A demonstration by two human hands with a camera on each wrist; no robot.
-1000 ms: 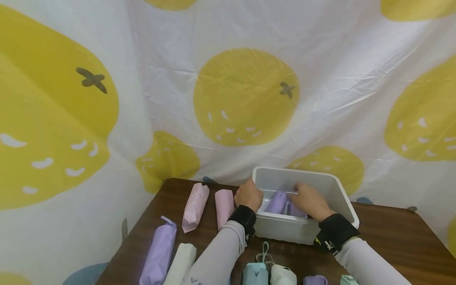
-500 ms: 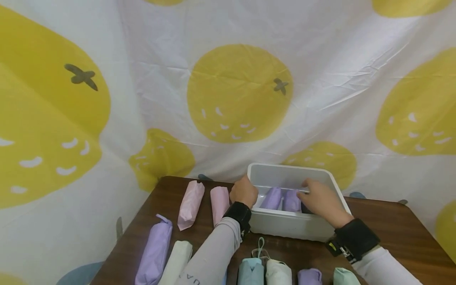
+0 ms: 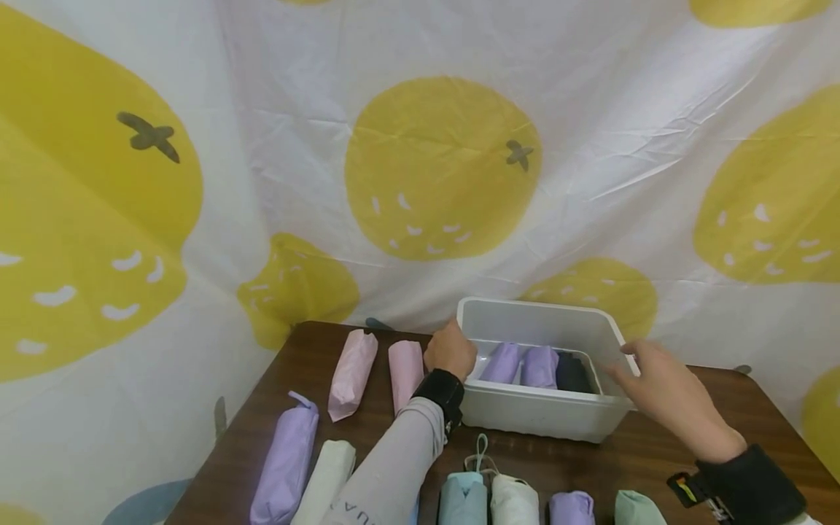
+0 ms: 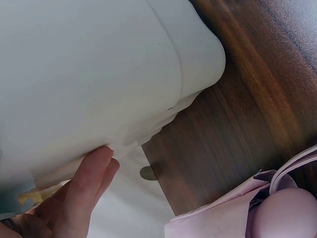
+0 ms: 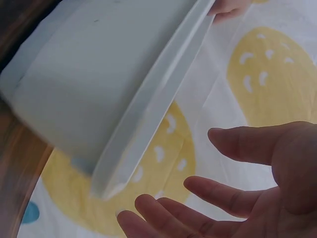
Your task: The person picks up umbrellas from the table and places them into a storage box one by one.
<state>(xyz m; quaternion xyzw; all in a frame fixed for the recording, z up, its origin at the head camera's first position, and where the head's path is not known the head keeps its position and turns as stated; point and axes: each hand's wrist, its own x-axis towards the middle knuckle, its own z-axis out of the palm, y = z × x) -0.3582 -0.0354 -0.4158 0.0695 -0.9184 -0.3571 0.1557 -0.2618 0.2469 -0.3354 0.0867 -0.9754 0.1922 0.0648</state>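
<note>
My left hand grips the left rim of a white plastic bin; in the left wrist view its fingers lie against the bin's outer wall. Inside the bin, two purple folded umbrellas, a left one and a middle one, lie side by side with a black folded bundle at their right. My right hand is at the bin's right rim with nothing in it. Its fingers and thumb are spread apart in the right wrist view, a little off the rim.
Two pink folded umbrellas, one farther left and one beside my left hand, lie left of the bin. Purple and white ones lie at front left. Blue, cream, purple and green ones line the front.
My right hand has come up out of the bin and moved right, letting go of its contents and uncovering the black bundle. My left hand has stayed at the left rim.
</note>
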